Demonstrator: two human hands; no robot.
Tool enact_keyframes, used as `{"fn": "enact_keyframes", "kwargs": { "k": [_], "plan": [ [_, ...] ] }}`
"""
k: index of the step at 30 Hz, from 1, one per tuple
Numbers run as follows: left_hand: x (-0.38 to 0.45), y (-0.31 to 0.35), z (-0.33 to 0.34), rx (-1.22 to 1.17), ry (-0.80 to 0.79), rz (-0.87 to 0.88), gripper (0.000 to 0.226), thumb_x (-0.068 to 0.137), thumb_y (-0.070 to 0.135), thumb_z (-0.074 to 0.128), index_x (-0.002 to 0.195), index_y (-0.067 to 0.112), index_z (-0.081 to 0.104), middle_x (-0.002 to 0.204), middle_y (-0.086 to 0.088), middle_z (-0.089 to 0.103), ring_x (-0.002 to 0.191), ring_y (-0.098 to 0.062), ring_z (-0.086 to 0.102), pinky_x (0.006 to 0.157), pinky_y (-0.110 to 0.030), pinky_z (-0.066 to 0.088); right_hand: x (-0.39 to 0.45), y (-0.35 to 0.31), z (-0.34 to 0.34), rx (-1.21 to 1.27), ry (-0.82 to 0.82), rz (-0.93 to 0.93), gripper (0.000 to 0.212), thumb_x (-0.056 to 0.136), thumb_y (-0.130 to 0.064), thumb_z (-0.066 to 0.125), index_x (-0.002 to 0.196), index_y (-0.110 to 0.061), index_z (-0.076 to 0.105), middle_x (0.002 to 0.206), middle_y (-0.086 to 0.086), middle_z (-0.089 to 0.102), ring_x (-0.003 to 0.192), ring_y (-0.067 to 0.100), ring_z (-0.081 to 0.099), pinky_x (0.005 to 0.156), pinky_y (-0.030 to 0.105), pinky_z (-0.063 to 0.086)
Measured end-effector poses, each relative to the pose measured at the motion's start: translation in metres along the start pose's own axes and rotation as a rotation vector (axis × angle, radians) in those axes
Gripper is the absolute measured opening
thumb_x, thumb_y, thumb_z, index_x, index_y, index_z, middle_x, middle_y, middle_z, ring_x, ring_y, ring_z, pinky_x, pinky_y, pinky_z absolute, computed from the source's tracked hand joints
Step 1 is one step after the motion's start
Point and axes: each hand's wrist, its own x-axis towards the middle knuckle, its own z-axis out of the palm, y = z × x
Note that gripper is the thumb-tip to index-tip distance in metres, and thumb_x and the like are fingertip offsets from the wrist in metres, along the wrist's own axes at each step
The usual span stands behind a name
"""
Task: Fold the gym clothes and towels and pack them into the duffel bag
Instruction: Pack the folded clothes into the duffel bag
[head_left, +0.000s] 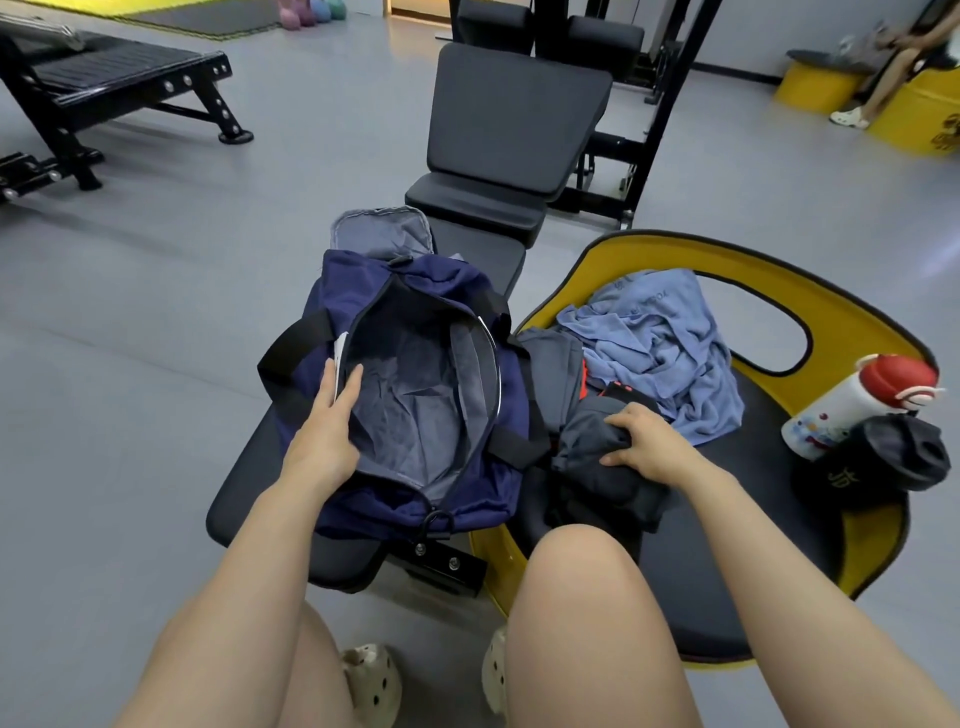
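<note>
A navy duffel bag (467, 291) lies unzipped on a black bench, its grey lining showing and nothing inside. My left hand (327, 421) holds the bag's near rim, thumb inside and fingers outside. To the right, on a black round seat, lies a folded dark grey garment (597, 488). My right hand (649, 441) grips its top, fingers curled over the fabric. Behind it sit another grey garment with red trim (556, 364) and a crumpled light blue towel (665, 343).
A white bottle with a red cap (857, 400) and a black cap (883, 462) rest at the seat's right edge. The yellow seat back (831, 312) curves behind. An upright bench pad (509, 114) stands beyond the bag. My knees are in front.
</note>
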Motion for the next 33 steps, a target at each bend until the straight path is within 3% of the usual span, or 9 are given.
{"fn": "enact_keyframes", "kwargs": {
  "k": [4, 8, 12, 16, 22, 27, 29, 31, 33],
  "plan": [
    [0.000, 0.001, 0.000, -0.004, -0.005, 0.000, 0.099, 0.076, -0.021, 0.039, 0.151, 0.036, 0.009, 0.158, 0.014, -0.011, 0.108, -0.027, 0.054, 0.054, -0.030, 0.038, 0.019, -0.002, -0.009, -0.051, -0.020, -0.087, 0.052, 0.083, -0.017, 0.073, 0.131, -0.008, 0.055, 0.126, 0.011, 0.044, 0.122, 0.028, 0.039, 0.101, 0.027, 0.029],
    [0.000, 0.002, 0.001, 0.029, 0.001, -0.002, 0.099, 0.075, -0.020, 0.038, 0.151, 0.035, 0.007, 0.159, 0.012, -0.009, 0.081, -0.032, 0.056, 0.053, -0.031, 0.035, 0.037, 0.002, -0.004, -0.096, -0.075, 0.003, 0.064, 0.080, -0.027, 0.076, 0.137, -0.016, 0.048, 0.151, 0.010, 0.026, 0.138, 0.031, 0.023, 0.113, 0.039, 0.024],
    [0.001, 0.004, 0.000, 0.054, 0.000, -0.015, 0.099, 0.075, -0.020, 0.038, 0.152, 0.035, 0.006, 0.159, 0.012, -0.009, 0.084, -0.030, 0.056, 0.052, -0.029, 0.034, 0.044, 0.005, 0.003, 0.109, -0.146, 0.146, 0.101, 0.073, -0.031, 0.083, 0.151, -0.021, 0.019, 0.161, 0.008, 0.005, 0.147, 0.029, 0.012, 0.117, 0.043, 0.021],
    [0.001, 0.004, -0.001, 0.044, -0.002, -0.022, 0.100, 0.075, -0.020, 0.038, 0.151, 0.035, 0.006, 0.159, 0.013, -0.008, 0.087, -0.028, 0.056, 0.055, -0.031, 0.036, 0.048, 0.011, 0.004, 0.035, -0.170, 0.247, 0.126, 0.067, -0.049, 0.082, 0.153, -0.016, -0.004, 0.157, 0.012, 0.021, 0.142, 0.035, 0.024, 0.113, 0.043, 0.028],
    [0.002, 0.004, 0.000, 0.028, 0.004, -0.025, 0.100, 0.075, -0.020, 0.039, 0.151, 0.036, 0.006, 0.159, 0.013, -0.008, 0.083, -0.025, 0.052, 0.053, -0.029, 0.035, 0.045, 0.014, 0.001, -0.058, -0.159, 0.267, 0.107, 0.061, -0.065, 0.077, 0.144, -0.012, 0.036, 0.145, 0.014, 0.042, 0.133, 0.033, 0.038, 0.108, 0.043, 0.036],
    [-0.001, 0.003, 0.001, -0.083, 0.041, -0.091, 0.093, 0.080, -0.019, 0.040, 0.152, 0.033, 0.012, 0.159, 0.005, -0.012, 0.077, -0.017, 0.034, 0.082, -0.038, 0.046, 0.032, 0.016, 0.013, 0.098, -0.052, 0.224, 0.091, 0.061, -0.056, 0.082, 0.132, -0.017, 0.042, 0.127, 0.013, 0.044, 0.119, 0.031, 0.044, 0.099, 0.041, 0.041],
    [-0.002, 0.004, 0.004, -0.092, 0.054, -0.130, 0.087, 0.085, -0.010, 0.048, 0.152, 0.033, 0.013, 0.159, 0.000, -0.014, 0.076, -0.013, 0.047, 0.076, -0.034, 0.043, 0.026, 0.015, 0.016, 0.114, -0.022, 0.187, 0.081, 0.061, -0.053, 0.083, 0.122, -0.017, 0.043, 0.119, 0.011, 0.051, 0.109, 0.029, 0.050, 0.089, 0.040, 0.045],
    [-0.003, 0.001, 0.009, -0.032, 0.022, -0.168, 0.088, 0.086, -0.001, 0.055, 0.152, 0.034, 0.008, 0.159, -0.003, -0.015, 0.096, -0.028, 0.058, 0.071, -0.031, 0.041, 0.019, 0.013, 0.013, 0.105, -0.013, 0.172, 0.076, 0.063, -0.052, 0.082, 0.119, -0.020, 0.041, 0.112, 0.008, 0.052, 0.105, 0.029, 0.052, 0.087, 0.042, 0.046],
    [-0.003, -0.002, 0.014, 0.024, -0.018, -0.175, 0.093, 0.084, -0.005, 0.053, 0.151, 0.036, 0.004, 0.159, -0.002, -0.016, 0.090, -0.031, 0.060, 0.063, -0.030, 0.041, 0.014, 0.011, 0.010, 0.107, -0.026, 0.176, 0.078, 0.065, -0.051, 0.081, 0.124, -0.021, 0.040, 0.112, 0.008, 0.047, 0.107, 0.031, 0.051, 0.090, 0.043, 0.046]
  ]
}}
